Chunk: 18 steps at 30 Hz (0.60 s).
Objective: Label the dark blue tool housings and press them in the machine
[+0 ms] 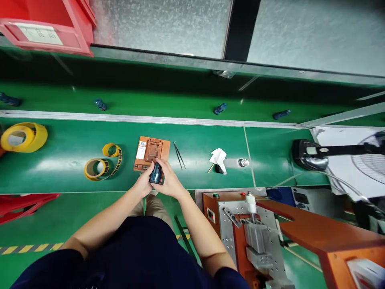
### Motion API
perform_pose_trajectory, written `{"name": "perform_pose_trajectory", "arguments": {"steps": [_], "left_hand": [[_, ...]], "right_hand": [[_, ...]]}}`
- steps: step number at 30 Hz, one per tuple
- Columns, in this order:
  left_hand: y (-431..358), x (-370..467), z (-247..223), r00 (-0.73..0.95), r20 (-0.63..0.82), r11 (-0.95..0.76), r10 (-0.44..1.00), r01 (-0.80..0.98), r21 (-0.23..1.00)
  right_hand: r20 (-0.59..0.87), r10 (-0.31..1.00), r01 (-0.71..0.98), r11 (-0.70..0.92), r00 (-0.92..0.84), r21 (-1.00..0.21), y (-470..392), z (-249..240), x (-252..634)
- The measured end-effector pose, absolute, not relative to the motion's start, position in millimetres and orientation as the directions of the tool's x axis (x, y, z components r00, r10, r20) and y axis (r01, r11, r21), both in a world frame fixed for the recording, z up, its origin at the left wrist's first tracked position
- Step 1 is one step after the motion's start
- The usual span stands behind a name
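Observation:
Both of my hands are closed around a dark blue cylindrical device (155, 173), held over the bench's front edge. My left hand (143, 182) grips it from the left, and my right hand (169, 180) wraps it from the right. Just beyond my fingers lies an orange fixture plate (164, 149) with a recessed block and a white label. To its right rest black tweezers (179, 155). Left of the plate stands a roll of yellow-and-black labels (94, 169), partly unwound into a smaller coil (110, 150).
A large yellow tape roll (24, 137) sits far left. White tissue (219, 157) and a metal-capped bottle (243, 162) lie to the right. Several blue devices (220, 108) rest behind the rail (180, 119). An orange-framed press (255, 237) stands front right; a red bin (48, 32) hangs overhead.

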<state>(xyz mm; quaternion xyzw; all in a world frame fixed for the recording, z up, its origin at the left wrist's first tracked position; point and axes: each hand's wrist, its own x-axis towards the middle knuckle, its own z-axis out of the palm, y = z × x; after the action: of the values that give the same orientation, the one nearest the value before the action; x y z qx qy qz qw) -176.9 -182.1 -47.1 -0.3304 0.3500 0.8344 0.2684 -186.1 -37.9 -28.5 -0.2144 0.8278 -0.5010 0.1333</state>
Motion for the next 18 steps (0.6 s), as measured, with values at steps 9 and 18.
{"name": "perform_pose_trajectory", "arguments": {"steps": [9,18], "left_hand": [[-224,-115,-81,-0.783,-0.528,-0.107,-0.329,-0.525,0.844],[-218,-87,-128,-0.826,-0.503,0.088,-0.256,-0.538,0.838]], "right_hand": [[0.016,-0.443,-0.251,0.477,-0.896,-0.842,-57,-109,-281],[-0.003,-0.525,-0.353,0.575,-0.851,-0.738,-58,-136,-294]]}}
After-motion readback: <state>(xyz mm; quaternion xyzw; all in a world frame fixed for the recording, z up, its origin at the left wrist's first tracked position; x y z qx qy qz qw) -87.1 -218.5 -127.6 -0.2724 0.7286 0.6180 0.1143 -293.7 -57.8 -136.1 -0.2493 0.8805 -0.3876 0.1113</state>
